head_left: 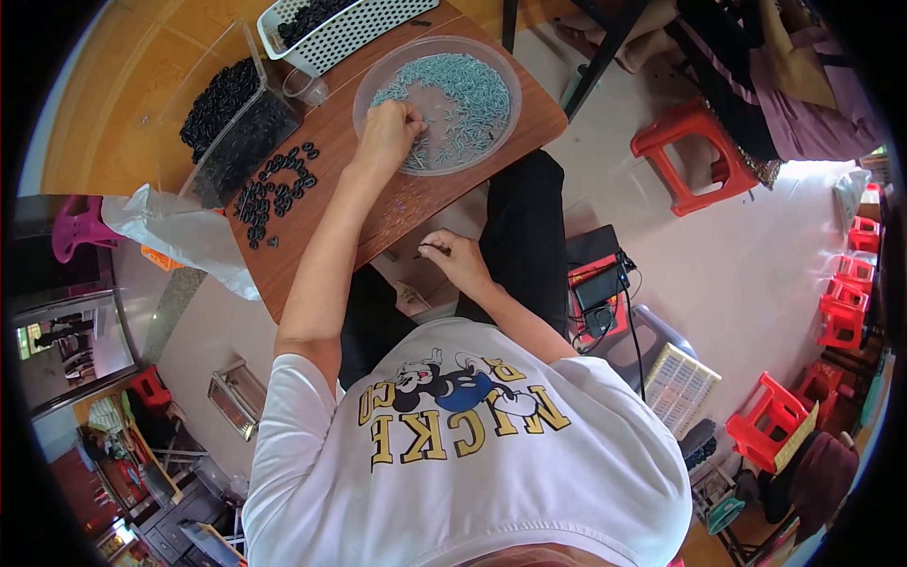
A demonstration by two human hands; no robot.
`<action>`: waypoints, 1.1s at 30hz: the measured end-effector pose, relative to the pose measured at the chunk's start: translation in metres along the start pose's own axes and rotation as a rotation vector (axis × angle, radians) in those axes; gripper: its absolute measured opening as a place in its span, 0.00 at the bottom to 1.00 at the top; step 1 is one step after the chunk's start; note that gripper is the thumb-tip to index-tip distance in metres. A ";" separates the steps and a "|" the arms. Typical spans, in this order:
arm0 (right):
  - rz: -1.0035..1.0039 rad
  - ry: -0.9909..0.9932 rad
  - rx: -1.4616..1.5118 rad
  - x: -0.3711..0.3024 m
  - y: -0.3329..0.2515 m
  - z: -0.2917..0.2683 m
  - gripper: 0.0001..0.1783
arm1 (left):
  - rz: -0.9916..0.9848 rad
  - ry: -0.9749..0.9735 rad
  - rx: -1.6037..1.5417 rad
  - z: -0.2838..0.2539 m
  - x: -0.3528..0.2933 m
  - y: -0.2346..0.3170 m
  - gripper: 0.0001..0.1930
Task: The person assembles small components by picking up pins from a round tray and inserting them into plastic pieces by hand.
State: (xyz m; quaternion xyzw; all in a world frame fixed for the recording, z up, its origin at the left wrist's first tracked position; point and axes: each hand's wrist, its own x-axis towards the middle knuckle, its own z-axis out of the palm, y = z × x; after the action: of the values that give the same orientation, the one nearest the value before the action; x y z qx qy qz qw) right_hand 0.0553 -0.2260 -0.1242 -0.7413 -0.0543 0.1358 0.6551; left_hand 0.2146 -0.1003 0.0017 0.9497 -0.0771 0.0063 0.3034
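My left hand [388, 134] reaches over the near left rim of a round clear tub [513, 93]. Its fingers are pinched together among small pale-blue metallic pieces [463, 77], slim like screws; whatever they grip is too small to make out. Below the table's near edge, over my lap, my right hand [455, 260] pinches a small black part [424, 248]. Loose black parts [280, 189], some ring-like, lie spread on the brown wooden tabletop [316, 227] left of my left forearm.
A clear bin [248, 113] of black parts and a white perforated basket [354, 42] stand at the far left, beside a small clear cup [304, 87]. A red stool [694, 156] and a seated person [803, 85] are at the right. Electrical boxes with cables [600, 288] lie right of my leg.
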 end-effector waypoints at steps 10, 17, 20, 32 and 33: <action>0.017 -0.020 0.026 0.002 0.000 -0.003 0.10 | 0.011 -0.022 -0.053 0.004 0.006 -0.001 0.05; 0.040 -0.038 0.028 0.001 -0.003 -0.001 0.10 | -0.168 -0.086 -0.702 -0.004 0.008 -0.023 0.06; 0.047 -0.038 0.030 0.002 0.003 0.001 0.11 | -0.283 -0.102 -1.023 -0.006 0.002 -0.018 0.05; 0.049 -0.065 0.040 0.002 0.005 0.002 0.10 | -0.315 -0.149 -1.006 -0.005 0.005 -0.029 0.06; 0.038 -0.065 0.043 0.002 0.006 0.002 0.10 | -0.289 -0.134 -0.910 -0.002 0.008 -0.029 0.05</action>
State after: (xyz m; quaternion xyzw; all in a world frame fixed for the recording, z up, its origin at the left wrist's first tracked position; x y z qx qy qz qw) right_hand 0.0561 -0.2241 -0.1307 -0.7230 -0.0585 0.1735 0.6661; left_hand 0.2268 -0.0768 -0.0127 0.7197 0.0414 -0.1316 0.6804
